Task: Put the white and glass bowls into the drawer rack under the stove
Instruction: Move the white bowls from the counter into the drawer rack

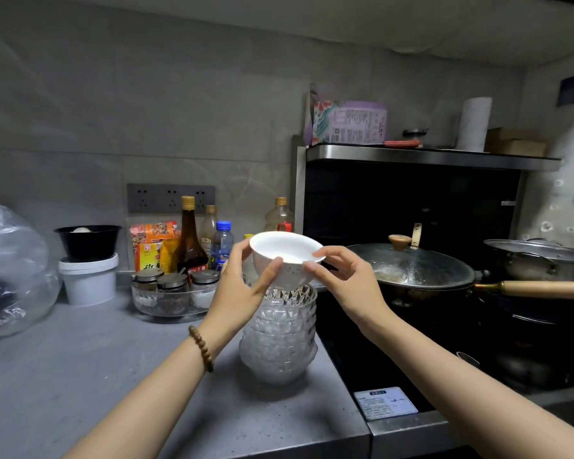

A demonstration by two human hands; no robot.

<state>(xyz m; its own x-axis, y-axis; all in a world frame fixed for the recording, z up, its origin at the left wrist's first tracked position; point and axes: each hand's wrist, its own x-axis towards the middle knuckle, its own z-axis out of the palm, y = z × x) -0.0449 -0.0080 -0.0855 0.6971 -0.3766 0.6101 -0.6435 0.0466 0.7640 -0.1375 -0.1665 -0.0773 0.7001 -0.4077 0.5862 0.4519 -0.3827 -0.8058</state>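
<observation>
**Q:** Hands: what state?
**A:** Your left hand point(246, 286) and right hand point(342, 276) each grip one side of the white bowl point(284, 251), directly over the glass bowl stack point(279, 332) on the surface point(80, 376).
**Q:** Hazards?
**A:** Knocking the tall stack could topple it, and a fingertip grip may slip.
**Q:** Orientation?
**A:** Mouth up, tilted slightly toward you. The bowl is round, so it has no long axis.
</observation>
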